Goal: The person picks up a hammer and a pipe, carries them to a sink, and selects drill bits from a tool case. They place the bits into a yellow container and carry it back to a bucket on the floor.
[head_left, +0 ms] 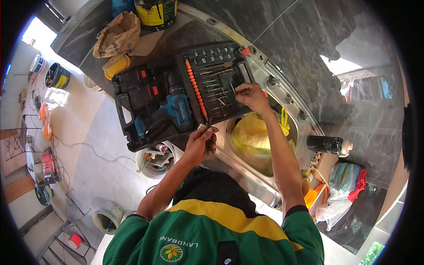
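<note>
An open black tool case lies across the counter and the steel sink. Its left half holds a blue cordless drill; the right half carries rows of drill bits and an orange flexible shaft. Over the bit side, my right hand is closed in a pinch, a thin metal bit at its fingertips. My left hand is at the case's front edge, thumb and fingers pressed together around something small and dark that I cannot make out.
A yellow plastic bag fills the sink basin beside the case. Behind the case stand a paint bucket and a crumpled paper bag. A black spray can lies right. Below left is a bucket of scraps; cords cross the floor.
</note>
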A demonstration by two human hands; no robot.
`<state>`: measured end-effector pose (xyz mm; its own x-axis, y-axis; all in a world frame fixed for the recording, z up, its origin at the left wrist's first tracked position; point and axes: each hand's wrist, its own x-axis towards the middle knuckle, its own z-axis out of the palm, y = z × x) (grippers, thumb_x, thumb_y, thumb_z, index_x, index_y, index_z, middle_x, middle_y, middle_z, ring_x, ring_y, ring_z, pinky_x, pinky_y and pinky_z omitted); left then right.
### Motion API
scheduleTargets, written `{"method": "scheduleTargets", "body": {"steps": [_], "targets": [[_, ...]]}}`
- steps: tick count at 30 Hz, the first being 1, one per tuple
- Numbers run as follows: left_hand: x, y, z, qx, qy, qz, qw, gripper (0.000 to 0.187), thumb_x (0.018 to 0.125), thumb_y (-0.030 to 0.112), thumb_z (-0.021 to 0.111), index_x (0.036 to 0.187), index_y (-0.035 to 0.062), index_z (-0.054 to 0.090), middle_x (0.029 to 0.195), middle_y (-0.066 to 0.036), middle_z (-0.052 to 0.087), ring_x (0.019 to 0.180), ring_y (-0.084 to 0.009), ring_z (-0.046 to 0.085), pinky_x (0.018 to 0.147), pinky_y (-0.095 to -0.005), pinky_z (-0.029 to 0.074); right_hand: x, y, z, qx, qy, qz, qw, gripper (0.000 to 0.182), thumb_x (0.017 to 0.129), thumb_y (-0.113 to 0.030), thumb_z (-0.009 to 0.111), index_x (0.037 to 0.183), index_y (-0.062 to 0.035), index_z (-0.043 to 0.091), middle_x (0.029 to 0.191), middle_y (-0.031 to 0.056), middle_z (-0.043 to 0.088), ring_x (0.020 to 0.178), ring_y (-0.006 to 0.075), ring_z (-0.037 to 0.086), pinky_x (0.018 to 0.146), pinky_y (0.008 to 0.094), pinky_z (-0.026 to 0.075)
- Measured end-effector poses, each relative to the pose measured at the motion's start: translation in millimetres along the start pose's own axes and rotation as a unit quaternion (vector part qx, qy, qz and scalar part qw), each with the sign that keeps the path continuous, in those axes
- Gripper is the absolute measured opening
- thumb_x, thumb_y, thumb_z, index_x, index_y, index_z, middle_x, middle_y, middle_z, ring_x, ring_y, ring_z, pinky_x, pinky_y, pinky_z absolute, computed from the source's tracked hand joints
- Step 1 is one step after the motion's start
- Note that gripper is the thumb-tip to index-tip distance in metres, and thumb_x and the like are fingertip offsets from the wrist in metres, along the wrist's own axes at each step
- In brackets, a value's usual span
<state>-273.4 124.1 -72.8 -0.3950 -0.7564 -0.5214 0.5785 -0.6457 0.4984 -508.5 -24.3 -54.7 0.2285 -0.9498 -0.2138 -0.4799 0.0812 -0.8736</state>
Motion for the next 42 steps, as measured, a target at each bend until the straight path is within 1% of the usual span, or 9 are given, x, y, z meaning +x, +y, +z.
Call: {"method": "scheduleTargets", "body": {"steps": [6,13,15,19,22,27,30,39,42], "targets": [[6,-3,-4,0.038,-0.03,0.009,0.999,0.021,0.1,0.021,0.05,0.106,0.0029,0.058,0.076,-0.002,0.052,0.059,-0.0107,0.053,0.053,-0.0271,0.047,11,-18,2,0.022,0.009,0.078,0.997,0.031,0.07,-0.001,0.07,0.101,0.0015,0.062,0.078,0.0071,0.065,0.064,0.013,0.061,0.057,0.0274,0.048],[5,-1,2,0.063,-0.007,0.005,0.998,0.023,0.1,0.021,0.048,0.104,0.0007,0.057,0.071,-0.002,0.052,0.056,-0.0097,0.051,0.05,-0.0256,0.045,35,-17,8,0.03,0.076,0.03,0.996,0.026,0.07,-0.003,0.07,0.095,0.0029,0.063,0.073,0.0064,0.065,0.061,0.0132,0.061,0.052,0.026,0.046],[3,0,3,0.056,-0.008,0.006,0.998,0.023,0.1,0.021,0.048,0.105,0.0004,0.057,0.071,-0.002,0.052,0.056,-0.0099,0.051,0.05,-0.0258,0.045,41,-19,6,0.01,0.022,0.082,0.996,0.02,0.07,-0.006,0.07,0.087,0.0032,0.066,0.069,0.0069,0.065,0.063,0.0134,0.063,0.053,0.027,0.047],[2,-1,3,0.043,-0.01,0.008,0.999,0.023,0.1,0.02,0.048,0.106,-0.0006,0.057,0.071,-0.002,0.05,0.056,-0.0105,0.05,0.051,-0.0263,0.045,50,-12,10,0.002,0.031,0.057,0.998,0.019,0.066,-0.011,0.072,0.081,0.0006,0.07,0.069,0.0089,0.068,0.068,0.0174,0.066,0.058,0.0302,0.05],[1,-1,0,0.041,-0.024,0.001,0.999,0.022,0.1,0.02,0.048,0.107,0.0009,0.056,0.075,-0.003,0.051,0.06,-0.0113,0.051,0.053,-0.0275,0.046,54,-19,16,-0.144,0.019,0.021,0.989,0.021,0.063,-0.015,0.073,0.081,-0.0043,0.073,0.072,0.0104,0.07,0.073,0.0231,0.068,0.067,0.0333,0.052],[1,1,4,0.048,-0.023,-0.001,0.999,0.022,0.1,0.02,0.048,0.107,0.0008,0.056,0.075,-0.003,0.051,0.059,-0.011,0.051,0.052,-0.0269,0.046,62,-21,29,-0.246,0.004,0.036,0.968,0.02,0.062,-0.018,0.076,0.079,-0.0066,0.073,0.09,0.016,0.068,0.088,0.0299,0.067,0.079,0.0365,0.052],[2,2,5,0.051,-0.022,-0.001,0.998,0.022,0.1,0.02,0.048,0.107,0.001,0.056,0.074,-0.002,0.05,0.059,-0.0107,0.051,0.052,-0.0266,0.046,65,-19,38,-0.263,0.037,0.023,0.964,0.018,0.064,-0.012,0.073,0.079,-0.0024,0.072,0.075,0.0135,0.069,0.073,0.0254,0.068,0.071,0.0336,0.052],[3,2,4,0.043,-0.016,-0.006,0.999,0.02,0.1,0.019,0.048,0.105,0.0018,0.056,0.074,-0.002,0.05,0.059,-0.0108,0.05,0.053,-0.0271,0.045,63,-17,48,-0.292,0.118,-0.012,0.949,0.02,0.065,-0.012,0.074,0.08,-0.0005,0.069,0.084,0.019,0.068,0.082,0.0316,0.068,0.074,0.0379,0.052],[4,0,0,0.033,-0.01,-0.004,0.999,0.02,0.1,0.019,0.048,0.106,0.0019,0.056,0.074,-0.002,0.05,0.059,-0.011,0.05,0.053,-0.0273,0.045,36,-35,31,-0.31,0.045,0.037,0.949,0.02,0.067,-0.012,0.074,0.083,-0.0002,0.069,0.084,0.0183,0.068,0.081,0.0315,0.067,0.075,0.0379,0.052]]}}
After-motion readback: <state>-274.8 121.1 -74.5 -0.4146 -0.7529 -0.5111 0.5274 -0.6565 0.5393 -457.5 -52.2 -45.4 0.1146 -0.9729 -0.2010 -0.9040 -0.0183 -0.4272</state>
